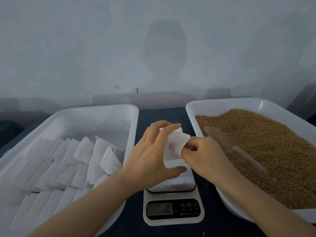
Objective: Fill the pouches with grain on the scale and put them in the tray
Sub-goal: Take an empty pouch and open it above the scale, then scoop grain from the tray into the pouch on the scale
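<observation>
**Left grip and right grip both on one pouch over the scale: filling not begun**

Left grip pinches the white pouch between thumb and fingers. Right grip pinches its right edge, and the two seem to be working the mouth open. The pouch hangs over the scale's platform; whether it touches cannot be told. It looks flat and limp, so I judge it empty.

The display is blurred but seems to read zero, which fits nothing weighed yet for this pouch. A clear scoop lies untouched on the grain, which is heaped in the right tray.

The left tray holds overlapping rows of flat pouches. None looks plump with grain, though the near ones are blurred. Both trays and the scale sit on the dark tabletop.

By this showing the work looks early. This pouch is yet to be opened, filled, weighed and set in the tray, and many more wait.
</observation>
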Action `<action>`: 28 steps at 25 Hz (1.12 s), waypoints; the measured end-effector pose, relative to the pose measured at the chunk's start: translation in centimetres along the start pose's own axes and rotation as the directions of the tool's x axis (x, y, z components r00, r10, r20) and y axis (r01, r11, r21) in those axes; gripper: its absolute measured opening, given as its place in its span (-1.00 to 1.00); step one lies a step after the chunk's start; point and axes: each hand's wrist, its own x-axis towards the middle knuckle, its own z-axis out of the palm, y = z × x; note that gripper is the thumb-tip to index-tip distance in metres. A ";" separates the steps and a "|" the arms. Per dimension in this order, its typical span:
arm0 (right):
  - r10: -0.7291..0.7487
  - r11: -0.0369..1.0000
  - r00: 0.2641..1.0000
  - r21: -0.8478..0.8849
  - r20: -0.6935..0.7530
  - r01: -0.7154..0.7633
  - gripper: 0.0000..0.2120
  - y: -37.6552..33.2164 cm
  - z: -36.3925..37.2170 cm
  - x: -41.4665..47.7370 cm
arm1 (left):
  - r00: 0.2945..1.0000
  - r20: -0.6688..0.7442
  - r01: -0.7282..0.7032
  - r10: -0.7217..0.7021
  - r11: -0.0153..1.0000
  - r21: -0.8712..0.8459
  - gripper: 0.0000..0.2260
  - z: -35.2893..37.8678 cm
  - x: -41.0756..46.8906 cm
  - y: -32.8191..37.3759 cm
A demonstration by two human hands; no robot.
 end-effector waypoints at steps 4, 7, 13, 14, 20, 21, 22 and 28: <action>-0.020 0.998 0.998 -0.063 0.059 0.024 -0.80 0.1 0.3 -0.2 | 0.999 0.037 -0.028 0.025 0.995 0.095 -0.33 0.4 0.1 0.0; -0.049 0.994 0.996 -0.099 0.074 0.056 -0.83 0.2 0.4 -0.3 | 0.992 0.056 0.116 -0.117 0.993 0.012 -0.53 0.5 0.2 -0.4; -0.092 0.994 0.994 -0.062 -0.052 0.089 -0.84 -0.1 -0.3 -0.3 | 0.942 0.199 0.300 -0.271 0.945 -0.133 -0.56 0.8 0.5 -1.3; -0.102 0.993 0.991 -0.065 -0.082 0.097 -0.84 -0.2 -0.7 -0.3 | 0.930 0.218 0.335 -0.296 0.926 -0.171 -0.56 0.8 0.6 -1.4; 0.148 0.802 0.978 -0.560 -0.148 -0.206 -0.79 3.6 -7.9 3.5 | 0.870 0.377 0.435 -0.318 0.855 -0.283 -0.66 0.4 0.7 -1.8; 0.276 0.682 0.951 -0.668 -0.142 -0.298 -0.75 4.7 -9.1 4.2 | 0.862 0.408 0.436 -0.302 0.852 -0.290 -0.65 0.4 0.7 -1.9; 0.394 0.559 0.910 -0.751 -0.133 -0.352 -0.70 5.8 -9.6 4.6 | 0.850 0.441 0.437 -0.287 0.852 -0.288 -0.62 0.5 0.6 -2.0; 0.529 0.522 0.848 -0.775 -0.033 -0.356 -0.67 8.8 -8.1 4.6 | 0.839 0.470 0.441 -0.276 0.850 -0.287 -0.59 0.6 0.6 -2.0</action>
